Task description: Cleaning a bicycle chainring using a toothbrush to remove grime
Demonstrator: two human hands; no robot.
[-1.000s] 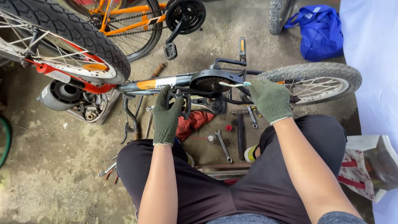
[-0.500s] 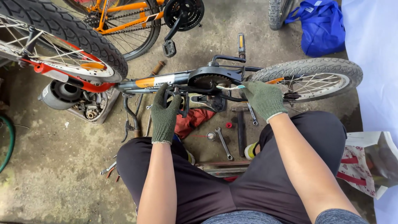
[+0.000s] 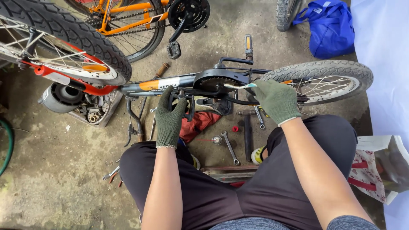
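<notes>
Little has changed: our left hand [image 3: 170, 117] still grips the bike frame [image 3: 170, 83], and our right hand [image 3: 277, 100] keeps pinching a toothbrush [image 3: 240, 86] at the chainring [image 3: 217, 83].

The right hand [image 3: 276, 100] covers most of the thin tool [image 3: 238, 86] it grips, so its kind is unclear. The left hand [image 3: 170, 117] hides the frame part it clasps. The big front tyre [image 3: 72, 30], orange bicycle [image 3: 128, 21] and blue bag [image 3: 330, 25] run off the edges.

Green knit gloves [image 3: 170, 121], orange bicycle frame [image 3: 128, 23], blue bag [image 3: 330, 27], red rag [image 3: 198, 123], black trousers [image 3: 238, 191].
</notes>
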